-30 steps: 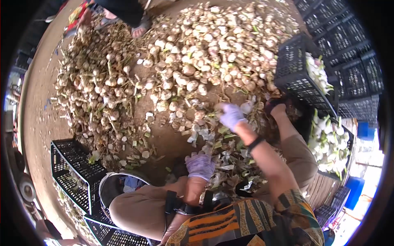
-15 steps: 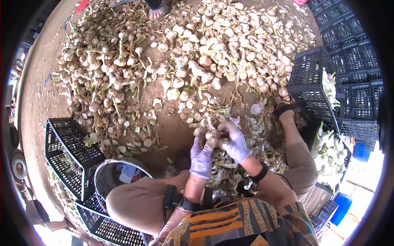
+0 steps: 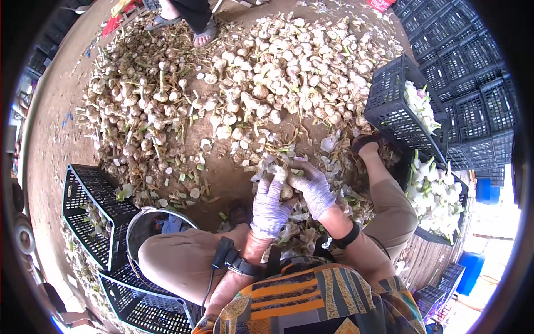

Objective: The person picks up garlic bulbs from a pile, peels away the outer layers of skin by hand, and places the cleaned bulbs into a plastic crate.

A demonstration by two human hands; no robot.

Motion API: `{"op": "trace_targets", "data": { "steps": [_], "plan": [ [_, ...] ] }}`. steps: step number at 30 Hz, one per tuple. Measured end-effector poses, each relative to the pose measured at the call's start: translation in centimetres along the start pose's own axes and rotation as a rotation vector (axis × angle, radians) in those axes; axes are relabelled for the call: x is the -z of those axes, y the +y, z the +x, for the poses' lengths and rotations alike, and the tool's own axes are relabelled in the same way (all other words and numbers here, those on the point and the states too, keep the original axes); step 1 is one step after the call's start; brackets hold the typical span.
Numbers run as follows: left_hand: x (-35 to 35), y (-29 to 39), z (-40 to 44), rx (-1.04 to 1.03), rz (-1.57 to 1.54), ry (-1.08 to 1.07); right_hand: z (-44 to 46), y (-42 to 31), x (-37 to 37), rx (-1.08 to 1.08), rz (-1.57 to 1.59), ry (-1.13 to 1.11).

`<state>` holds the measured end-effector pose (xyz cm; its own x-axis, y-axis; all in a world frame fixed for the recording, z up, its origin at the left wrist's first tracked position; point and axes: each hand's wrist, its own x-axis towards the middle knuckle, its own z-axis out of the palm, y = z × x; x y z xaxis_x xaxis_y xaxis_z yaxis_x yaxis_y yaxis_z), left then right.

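Observation:
In front of my knees I hold a garlic bulb (image 3: 281,175) between both hands. My left hand (image 3: 269,207), in a whitish glove, is closed around it from the left and below. From the right, my right hand (image 3: 315,190), gloved alike, has its fingers curled onto the same bulb. The fingers partly hide it. Loose papery skins and stem pieces (image 3: 300,236) lie on the ground beneath my hands. Just beyond them spreads a heap of untrimmed garlic (image 3: 300,72), with a dirtier, stemmed heap (image 3: 139,106) to its left.
A tilted black crate (image 3: 397,106) with garlic stands at right, above another crate of clean white garlic (image 3: 434,203). Stacked crates (image 3: 467,94) line the right side. By my left knee are a bucket (image 3: 146,220) and black crates (image 3: 92,211). Another person's foot (image 3: 204,37) stands at the far side.
My hands have shifted slightly, and the left fingers now wrap higher over the bulb. The whole view has tilted a little, showing more of the other person's feet.

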<state>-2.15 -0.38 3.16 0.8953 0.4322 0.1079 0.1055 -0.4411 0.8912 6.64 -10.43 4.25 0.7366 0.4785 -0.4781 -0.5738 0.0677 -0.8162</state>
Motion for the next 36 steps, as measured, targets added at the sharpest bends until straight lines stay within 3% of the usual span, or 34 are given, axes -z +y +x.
{"op": "trace_targets", "data": {
  "steps": [3, 8, 12, 14, 15, 16, 18, 20, 22, 24, 29, 32, 34, 36],
  "plan": [
    [-0.4, -0.9, -0.5, -0.253, 0.186, 0.008, -0.3, 0.6, 0.6, 0.027, -0.086, 0.036],
    [-0.4, -0.9, -0.7, -0.365, 0.369, -0.034, -1.4, -0.9, 0.1, -0.104, -0.007, 0.130],
    [-0.3, -0.9, -0.4, -0.250, 0.236, 0.001, -1.4, -0.2, 1.5, -0.155, -0.020, 0.027],
    [0.0, -0.1, -0.1, 0.060, -0.061, -0.058, -1.4, -0.4, 1.6, -0.156, -0.019, 0.018],
    [-0.3, -0.7, -0.2, 0.060, -0.246, -0.004, -1.4, -0.7, 1.5, -0.135, 0.072, -0.047],
    [-0.2, -0.4, -0.1, 0.059, -0.244, -0.005, -1.3, -1.0, 1.4, -0.114, 0.164, -0.112],
    [0.0, 0.2, 0.0, 0.197, -0.471, 0.013, -1.0, -0.7, 1.4, -0.088, 0.143, -0.098],
    [0.2, -0.4, 0.0, 0.182, -0.349, -0.055, -0.8, -0.4, 1.3, -0.034, 0.094, -0.061],
    [0.1, 0.2, 0.0, 0.018, -0.072, -0.011, -0.8, 0.0, 0.7, 0.013, 0.006, -0.025],
    [0.3, 0.7, 0.1, 0.050, -0.038, -0.012, -0.7, 0.2, 0.8, 0.059, -0.080, 0.007],
    [1.1, 2.2, 0.5, 0.150, -0.416, -0.006, -0.7, -0.1, 1.4, 0.033, -0.060, -0.052],
    [1.7, 1.5, 0.8, 0.551, -1.213, -0.083, -1.1, -1.3, 1.8, 0.072, -0.037, -0.165],
    [1.2, 0.9, 0.7, 0.540, -1.389, -0.086, -1.7, -2.7, 1.8, 0.048, -0.129, -0.212],
    [1.0, 0.3, 0.7, 0.628, -1.484, -0.168, -1.9, -3.6, 1.7, 0.394, -0.552, -0.275]
  ]
}}
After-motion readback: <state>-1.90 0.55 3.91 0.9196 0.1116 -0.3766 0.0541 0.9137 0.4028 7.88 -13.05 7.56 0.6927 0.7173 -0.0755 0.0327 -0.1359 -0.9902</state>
